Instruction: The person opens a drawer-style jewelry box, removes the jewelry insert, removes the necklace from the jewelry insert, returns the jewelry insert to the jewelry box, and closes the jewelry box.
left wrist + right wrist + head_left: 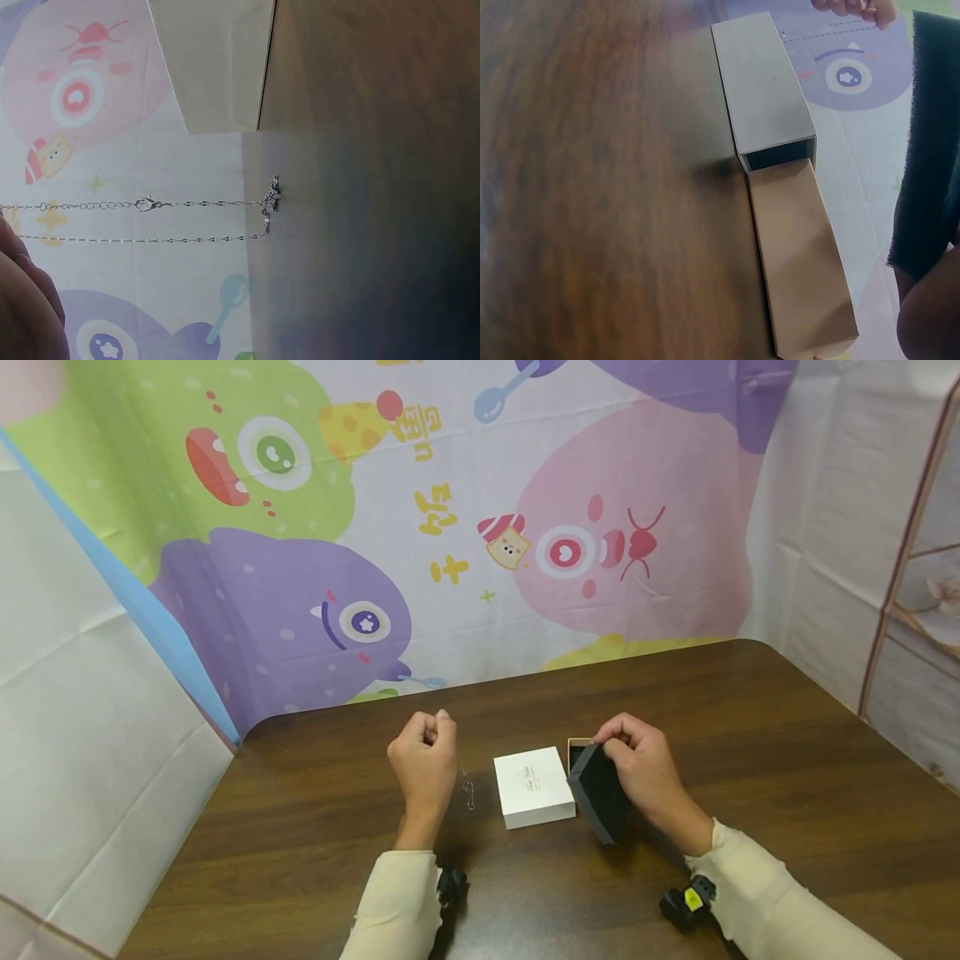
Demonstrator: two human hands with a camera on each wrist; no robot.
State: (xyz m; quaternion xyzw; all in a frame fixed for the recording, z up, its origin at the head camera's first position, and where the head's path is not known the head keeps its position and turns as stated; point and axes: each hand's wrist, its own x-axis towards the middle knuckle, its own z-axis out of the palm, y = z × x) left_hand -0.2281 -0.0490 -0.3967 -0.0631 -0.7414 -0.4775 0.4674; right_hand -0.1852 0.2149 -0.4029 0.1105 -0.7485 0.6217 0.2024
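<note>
My left hand (426,762) is raised over the table with its fingers curled, gripping a thin silver necklace (468,792). In the left wrist view two strands hang from it, one with a lobster clasp (147,203), ending in a small bunched cluster (271,198). My right hand (647,768) pinches the upper edge of a black foam pad (600,797) and holds it tilted. Between the hands a white box sleeve (534,787) lies on the table. A tan drawer (801,259) sticks out of its right end; the pad partly hides it in the head view.
The brown wooden table (315,835) extends around the box. A cloth with cartoon figures (450,635) hangs behind its far edge. Pale panels stand at both sides. A black camera (452,887) is strapped at my left wrist, another (682,906) at my right.
</note>
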